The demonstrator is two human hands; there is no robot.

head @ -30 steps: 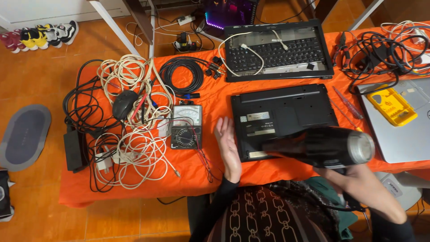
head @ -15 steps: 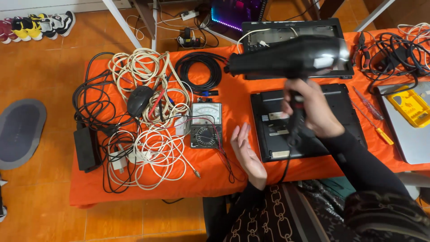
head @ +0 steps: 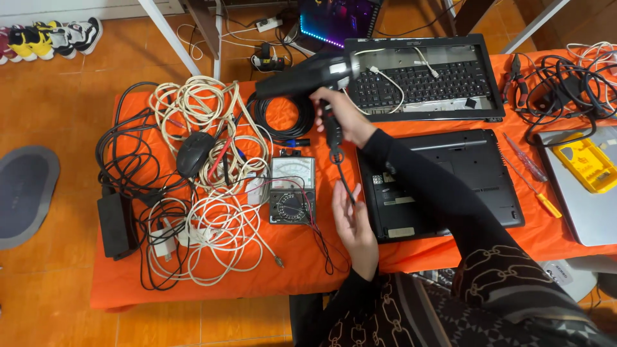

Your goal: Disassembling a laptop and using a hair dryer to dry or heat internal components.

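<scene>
Your right hand [head: 344, 115] is clenched around the handle of a black hair dryer [head: 302, 76], held up above the orange table [head: 295, 270]. The dryer's barrel runs out to the left of your fist, its nozzle end over the coil of black cable [head: 283, 119], its rear end just beside the open laptop half with the keyboard [head: 424, 80]. The handle drops downward through your grip, and the dryer's cord [head: 344, 177] hangs from below your fist.

Your left hand [head: 353, 225] is released, palm up with fingers loosely spread, holding nothing firmly. The cord reaches down to its fingertips; whether it touches them cannot be told. This hand sits at the near edge of the table, between the meter [head: 292, 189] and the upturned black laptop base [head: 443, 186].

Left of the meter lie tangled white cables [head: 199, 238] and a black mouse [head: 193, 153]. A black power brick [head: 117, 225] rests near the left edge. To the right of the laptop base lie a screwdriver with a yellow handle [head: 546, 204] and a yellow case [head: 588, 164] on a grey laptop [head: 588, 215]
</scene>
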